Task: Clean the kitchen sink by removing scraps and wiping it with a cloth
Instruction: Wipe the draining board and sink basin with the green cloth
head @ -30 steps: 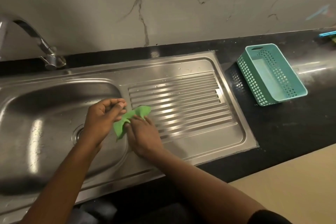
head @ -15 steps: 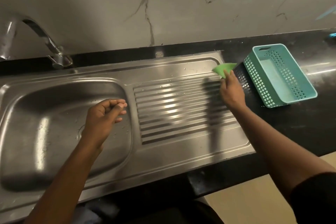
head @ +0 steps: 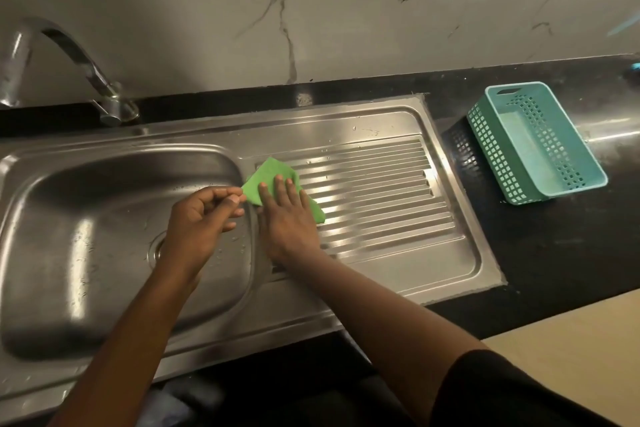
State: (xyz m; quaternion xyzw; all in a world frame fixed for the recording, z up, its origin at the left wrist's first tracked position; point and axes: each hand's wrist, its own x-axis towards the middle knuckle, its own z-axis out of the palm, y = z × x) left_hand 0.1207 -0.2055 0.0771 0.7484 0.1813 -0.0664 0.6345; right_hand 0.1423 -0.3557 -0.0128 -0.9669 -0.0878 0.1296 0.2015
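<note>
A green cloth (head: 268,177) lies flat on the left end of the ribbed steel drainboard (head: 381,191), beside the sink basin (head: 86,218). My right hand (head: 287,218) presses down on the cloth with fingers spread. My left hand (head: 204,215) hovers over the basin's right rim with its fingers curled, thumb and fingertips close to the cloth's left corner; whether they touch it is unclear. The basin holds water droplets and its drain is partly hidden behind my left wrist.
A curved chrome tap (head: 69,59) rises at the back left. A teal perforated plastic basket (head: 533,142) stands on the black counter (head: 554,246) to the right of the drainboard. A marble wall runs behind.
My right hand has swept the cloth from the drainboard's far right corner back to its left end near the basin. My left hand stays over the basin's rim.
</note>
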